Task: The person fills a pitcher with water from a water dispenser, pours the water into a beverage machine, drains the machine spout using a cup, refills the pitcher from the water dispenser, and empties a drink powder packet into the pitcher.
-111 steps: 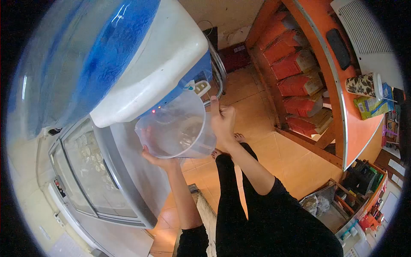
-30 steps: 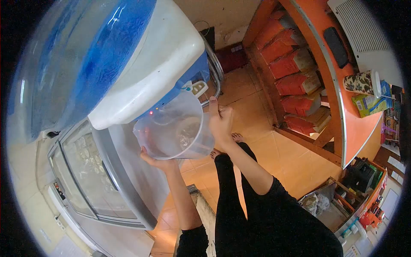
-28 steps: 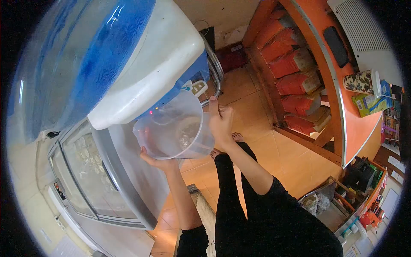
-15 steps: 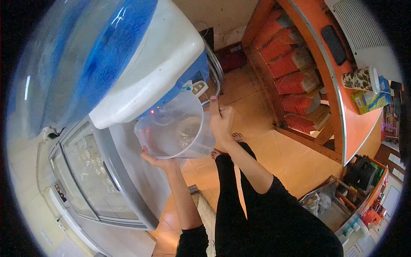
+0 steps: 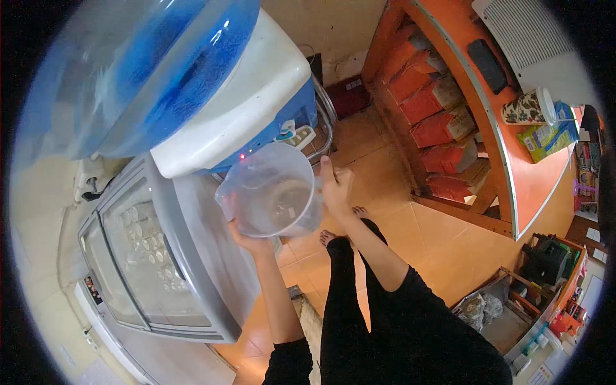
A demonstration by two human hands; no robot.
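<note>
A translucent plastic jug (image 5: pixel 258 186) is held up in front of a white and blue water dispenser (image 5: pixel 239 90), its wide mouth facing me. Something clear, perhaps a little water, shows near its base, but I cannot tell. My right hand (image 5: pixel 336 187) is closed round the jug's handle, thumb up. Against the jug's lower left wall, my left hand (image 5: pixel 249 240) supports it, with the fingers seen through the plastic. A large blue water bottle (image 5: pixel 192 70) sits on the dispenser. Behind the jug's rim are the dispenser's taps (image 5: pixel 285 131) and small lights.
A glass-topped chest freezer (image 5: pixel 154 256) stands on the left. On the right, an orange counter (image 5: pixel 507 147) bears a patterned cup (image 5: pixel 527 108), a yellow-green packet (image 5: pixel 542 140) and a dark phone (image 5: pixel 486 65). Red-orange bags (image 5: pixel 443 128) fill its shelf. A cluttered crate (image 5: pixel 513 308) lies lower right.
In the view, the jug and both hands have shifted slightly right. The dispenser and freezer also appear further right and the counter a little left, so the camera has moved. The grip is unchanged.
</note>
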